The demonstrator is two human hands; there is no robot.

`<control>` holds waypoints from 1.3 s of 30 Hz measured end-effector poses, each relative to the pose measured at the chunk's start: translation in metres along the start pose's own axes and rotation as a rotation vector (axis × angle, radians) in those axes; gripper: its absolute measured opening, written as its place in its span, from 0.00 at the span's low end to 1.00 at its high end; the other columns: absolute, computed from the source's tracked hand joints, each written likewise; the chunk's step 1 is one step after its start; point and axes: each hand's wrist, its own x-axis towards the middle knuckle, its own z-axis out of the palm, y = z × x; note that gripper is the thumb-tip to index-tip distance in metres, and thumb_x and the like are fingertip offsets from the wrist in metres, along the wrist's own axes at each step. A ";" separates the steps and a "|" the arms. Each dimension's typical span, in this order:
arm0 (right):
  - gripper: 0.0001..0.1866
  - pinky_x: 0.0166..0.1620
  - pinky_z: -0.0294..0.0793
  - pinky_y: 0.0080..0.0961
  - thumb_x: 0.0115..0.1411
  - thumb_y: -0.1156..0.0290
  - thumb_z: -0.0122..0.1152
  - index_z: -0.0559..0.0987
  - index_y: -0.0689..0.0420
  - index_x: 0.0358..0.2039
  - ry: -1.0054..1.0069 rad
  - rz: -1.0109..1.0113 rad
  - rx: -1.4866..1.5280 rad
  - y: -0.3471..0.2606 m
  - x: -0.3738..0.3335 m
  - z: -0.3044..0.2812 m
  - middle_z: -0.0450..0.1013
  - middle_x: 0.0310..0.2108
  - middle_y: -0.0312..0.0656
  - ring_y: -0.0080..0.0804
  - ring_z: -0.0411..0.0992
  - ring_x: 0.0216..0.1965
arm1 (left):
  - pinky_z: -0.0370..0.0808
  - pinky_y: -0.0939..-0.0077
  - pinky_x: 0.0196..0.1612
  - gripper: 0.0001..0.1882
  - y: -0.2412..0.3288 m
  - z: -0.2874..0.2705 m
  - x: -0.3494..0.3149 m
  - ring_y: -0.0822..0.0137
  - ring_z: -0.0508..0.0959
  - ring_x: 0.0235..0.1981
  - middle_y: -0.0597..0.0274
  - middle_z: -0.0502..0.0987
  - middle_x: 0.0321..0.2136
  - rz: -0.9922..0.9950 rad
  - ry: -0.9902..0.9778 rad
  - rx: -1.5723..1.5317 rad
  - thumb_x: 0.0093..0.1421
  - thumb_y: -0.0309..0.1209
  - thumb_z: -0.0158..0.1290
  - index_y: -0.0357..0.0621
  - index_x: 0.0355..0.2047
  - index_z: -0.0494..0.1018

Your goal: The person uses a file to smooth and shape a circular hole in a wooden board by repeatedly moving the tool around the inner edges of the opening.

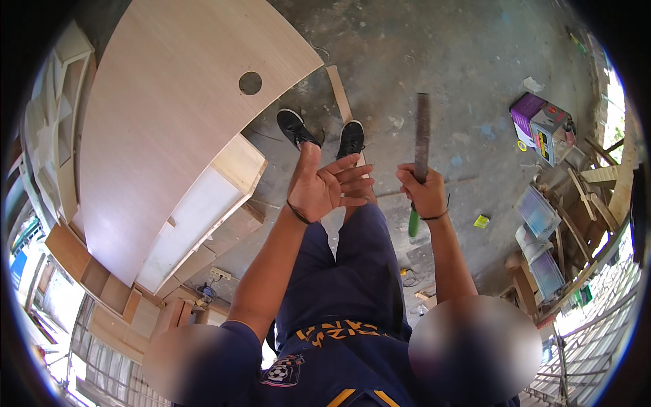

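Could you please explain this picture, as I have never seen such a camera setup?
There is no machine: a person is working bare-handed. A head-worn fisheye camera took this picture looking down, so straight edges bend. The right hand holds what looks like a green-handled flat file; the left hand is open, holding nothing. At left is a large wooden panel with a round hole; on the concrete floor at right lie a purple box and a yellow-green packet.

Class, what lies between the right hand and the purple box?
In the head view, only stained grey floor shows between the right hand and the purple box.
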 end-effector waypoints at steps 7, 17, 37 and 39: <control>0.13 0.29 0.68 0.18 0.57 0.72 0.68 0.82 0.61 0.42 -0.100 -0.191 -0.191 -0.027 -0.004 0.031 0.76 0.26 0.32 0.16 0.67 0.25 | 0.64 0.36 0.60 0.46 0.005 0.009 0.000 0.48 0.64 0.64 0.46 0.63 0.63 0.008 -0.017 0.029 0.61 0.71 0.27 0.51 0.66 0.58; 0.08 0.23 0.64 0.16 0.58 0.69 0.67 0.81 0.61 0.34 -0.022 -0.181 -0.101 -0.022 0.007 0.052 0.76 0.22 0.35 0.14 0.67 0.20 | 0.71 0.64 0.52 0.37 0.016 0.022 -0.007 0.64 0.74 0.53 0.51 0.77 0.50 0.051 0.237 0.650 0.65 0.63 0.37 0.45 0.58 0.67; 0.16 0.26 0.67 0.18 0.56 0.75 0.63 0.75 0.59 0.46 0.279 0.023 -0.151 0.051 0.005 0.053 0.78 0.31 0.35 0.17 0.68 0.23 | 0.43 0.44 0.70 0.42 0.161 -0.086 0.096 0.58 0.42 0.73 0.56 0.42 0.72 0.634 0.969 2.486 0.62 0.50 0.48 0.41 0.69 0.47; 0.16 0.23 0.64 0.16 0.56 0.75 0.63 0.75 0.59 0.46 0.266 0.062 0.030 0.046 0.003 0.064 0.77 0.29 0.34 0.15 0.66 0.20 | 0.45 0.46 0.69 0.39 0.130 -0.104 0.086 0.56 0.46 0.72 0.53 0.49 0.70 0.762 0.886 2.388 0.62 0.49 0.48 0.42 0.67 0.53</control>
